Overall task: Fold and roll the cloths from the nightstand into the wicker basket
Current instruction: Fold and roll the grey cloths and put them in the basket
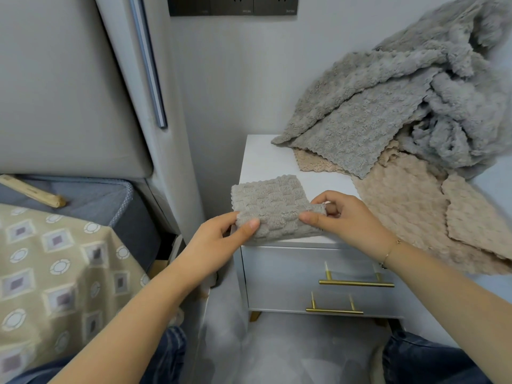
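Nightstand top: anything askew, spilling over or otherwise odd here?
Yes. The heap of unfolded cloths is crumpled, and a beige cloth hangs over the nightstand front edge. The folded grey cloth held by both hands looks tidy. No basket is visible.

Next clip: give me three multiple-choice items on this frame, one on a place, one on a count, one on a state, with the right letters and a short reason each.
1. Where does the folded grey cloth lie?
A. on the nightstand's front left corner
B. on the bed
C. in a drawer

2. How many gold handles show on the nightstand's front?
A. one
B. two
C. four

3. What are the hands doing?
A. both hang idle
B. only one touches the cloth
C. both pinch the cloth's near edge

Key: 1 A, the cloth rests on the white top near that corner. 2 B, one bar on each drawer. 3 C, the left hand and right hand each pinch the near edge between thumb and fingers.
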Available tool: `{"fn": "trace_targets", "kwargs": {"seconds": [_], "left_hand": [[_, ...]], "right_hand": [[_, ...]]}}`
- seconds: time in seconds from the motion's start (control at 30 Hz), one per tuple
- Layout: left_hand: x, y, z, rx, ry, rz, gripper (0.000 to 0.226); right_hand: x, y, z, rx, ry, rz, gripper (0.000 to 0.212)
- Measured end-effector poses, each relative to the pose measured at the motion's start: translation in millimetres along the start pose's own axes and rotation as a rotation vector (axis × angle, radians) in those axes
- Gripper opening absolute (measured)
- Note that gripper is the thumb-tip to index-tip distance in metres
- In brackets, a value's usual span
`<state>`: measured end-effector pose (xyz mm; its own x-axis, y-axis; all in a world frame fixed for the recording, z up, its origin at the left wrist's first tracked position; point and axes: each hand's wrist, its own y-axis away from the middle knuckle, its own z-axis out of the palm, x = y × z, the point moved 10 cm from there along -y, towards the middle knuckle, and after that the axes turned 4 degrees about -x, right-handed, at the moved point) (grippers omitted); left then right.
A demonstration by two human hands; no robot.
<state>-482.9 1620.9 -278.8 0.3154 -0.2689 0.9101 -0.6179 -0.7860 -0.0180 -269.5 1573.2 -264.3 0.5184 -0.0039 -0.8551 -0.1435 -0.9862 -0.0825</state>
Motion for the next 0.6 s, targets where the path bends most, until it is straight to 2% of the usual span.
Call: {"fn": "trace_targets", "kwargs": {"seconds": [0.07, 0.1, 0.2, 0.37, 0.53, 0.6], "left_hand": [[-4, -1, -6, 0.106, -0.02, 0.001, 0.066], [-4, 0, -9, 0.171, -0.025, 0.008, 0.067], [-4, 2, -14, 0.275, -0.041, -0.002, 0.057], [-10, 3, -23, 0.352, -0.181, -0.093, 0.052], [-26, -2, -28, 0.376, -0.161, -0.202, 0.051], [-24, -5, -32, 0.436, -0.145, -0.176, 0.044]], "right_hand": [[2, -3, 0, 0.013, -0.005, 0.028, 0.041], [2, -5, 0, 0.019, 0.001, 0.039, 0.04], [4, -10, 2, 0.026, 0.021, 0.065, 0.04], [5, -19, 6, 0.017, 0.089, 0.125, 0.042], [1, -21, 1, 0.1, 0.421, 0.146, 0.054], [-11, -19, -3, 0.183, 0.48, 0.036, 0.053]]}}
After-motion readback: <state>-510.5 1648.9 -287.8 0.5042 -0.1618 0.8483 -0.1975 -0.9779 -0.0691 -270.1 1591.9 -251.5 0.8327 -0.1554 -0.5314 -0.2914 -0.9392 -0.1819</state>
